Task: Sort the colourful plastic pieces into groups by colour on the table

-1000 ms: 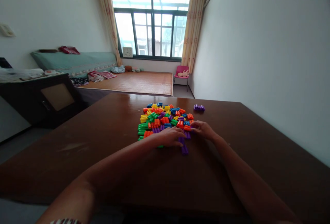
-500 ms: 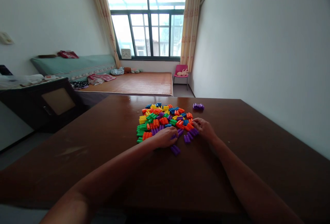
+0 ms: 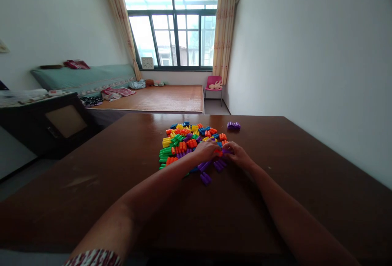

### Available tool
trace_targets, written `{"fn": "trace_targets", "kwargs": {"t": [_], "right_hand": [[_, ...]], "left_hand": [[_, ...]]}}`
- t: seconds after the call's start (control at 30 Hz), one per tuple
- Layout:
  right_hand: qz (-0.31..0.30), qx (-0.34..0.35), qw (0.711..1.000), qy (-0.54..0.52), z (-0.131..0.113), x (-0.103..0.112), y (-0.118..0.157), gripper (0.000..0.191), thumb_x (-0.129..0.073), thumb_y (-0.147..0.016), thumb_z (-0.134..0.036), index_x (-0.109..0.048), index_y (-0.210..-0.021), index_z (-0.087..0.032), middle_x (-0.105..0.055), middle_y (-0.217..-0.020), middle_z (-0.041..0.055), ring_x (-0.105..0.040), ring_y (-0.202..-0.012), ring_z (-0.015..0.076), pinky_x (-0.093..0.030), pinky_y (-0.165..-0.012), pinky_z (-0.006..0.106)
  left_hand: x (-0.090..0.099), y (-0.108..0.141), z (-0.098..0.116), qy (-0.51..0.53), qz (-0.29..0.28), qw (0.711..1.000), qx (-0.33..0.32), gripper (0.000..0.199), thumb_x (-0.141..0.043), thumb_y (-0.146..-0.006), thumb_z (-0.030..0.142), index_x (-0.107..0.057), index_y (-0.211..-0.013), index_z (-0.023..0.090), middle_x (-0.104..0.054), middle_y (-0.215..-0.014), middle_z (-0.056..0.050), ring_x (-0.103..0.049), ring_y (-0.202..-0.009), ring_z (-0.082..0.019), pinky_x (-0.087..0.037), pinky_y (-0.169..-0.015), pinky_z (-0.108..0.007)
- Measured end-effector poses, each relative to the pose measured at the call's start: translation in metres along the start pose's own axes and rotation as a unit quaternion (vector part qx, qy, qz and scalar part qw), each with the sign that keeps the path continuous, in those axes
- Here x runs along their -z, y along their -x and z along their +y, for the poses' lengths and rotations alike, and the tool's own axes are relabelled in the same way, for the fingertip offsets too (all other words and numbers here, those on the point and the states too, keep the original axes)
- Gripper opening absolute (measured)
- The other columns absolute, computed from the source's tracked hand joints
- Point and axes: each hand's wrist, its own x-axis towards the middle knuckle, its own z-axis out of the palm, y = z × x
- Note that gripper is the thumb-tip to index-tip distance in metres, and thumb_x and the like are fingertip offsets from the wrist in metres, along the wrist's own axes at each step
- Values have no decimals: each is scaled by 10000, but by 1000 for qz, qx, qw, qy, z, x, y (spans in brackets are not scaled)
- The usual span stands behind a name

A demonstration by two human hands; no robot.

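Note:
A pile of bright plastic building blocks (image 3: 180, 146), ribbed like joined tubes in green, yellow, orange, blue and purple, lies on the brown table. My left hand (image 3: 207, 149) reaches over its near right side, fingers curled down. An orange block (image 3: 218, 152) shows at those fingertips; whether they grip it is hidden. My right hand (image 3: 239, 155) comes in from the right, thumb and fingers closed on a purple block (image 3: 226, 151). The hands almost meet there. Just below them lie loose purple blocks (image 3: 219, 165), and another purple block (image 3: 206, 178) sits nearer to me.
A separate purple piece (image 3: 234, 126) lies near the far edge of the table (image 3: 128, 184). Beyond stand a low bed (image 3: 165, 96) and a pink chair (image 3: 213, 82). A dark cabinet (image 3: 65, 121) is on the left, a white wall on the right.
My left hand has moved right and away from me, toward my right hand. The right hand stays near the pile's right edge and now has a purple block at its fingertips. The view has shifted slightly.

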Motion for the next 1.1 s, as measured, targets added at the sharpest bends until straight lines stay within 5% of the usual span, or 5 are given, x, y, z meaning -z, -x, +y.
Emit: {"fn": "trace_targets", "kwargs": {"t": [0.17,0.47,0.7,0.97,1.1], "right_hand": [[21,4,998,57,8,12,0,285,-605,-727,-194,-639,-1009,-219,-597,-1041,55,-588,-963,194,-472,-896,359],[-132,12,980,149,2,25,4,100,-675,-712,-280,-671,-776,-204,-656,-907,47,-563,-960,231,-449,-881,364],[-61,18,983,172,-21,9,4,224,-559,-831,-403,-663,-850,-206,-666,-845,42,-587,-751,171,-465,-724,300],[-193,36,958,207,-43,-7,13,393,-696,-719,-486,-677,-1019,-234,-646,-987,53,-595,-826,179,-459,-730,285],[-157,19,968,196,-35,-4,9,313,-614,-797,-484,-691,-922,-207,-660,-906,50,-589,-736,163,-465,-707,291]], "left_hand": [[13,-4,-32,6,-13,998,53,295,-512,-870,325,-669,-1103,234,-683,-1086,-46,-593,-1034,-222,-457,-897,-316],[74,46,-85,64,-75,993,63,255,-550,-817,221,-716,-1005,171,-724,-988,-44,-645,-889,-179,-469,-800,-242],[89,100,-60,63,-220,973,20,340,-639,-707,140,-711,-1025,236,-689,-1019,-13,-619,-907,-174,-454,-779,-217],[63,104,-36,-56,-156,984,69,360,-630,-779,299,-640,-1139,287,-585,-1131,-37,-588,-979,-203,-456,-803,-259],[51,91,-19,-93,-92,987,98,306,-485,-890,332,-616,-1163,286,-586,-1105,-45,-610,-917,-189,-466,-707,-251]]}}
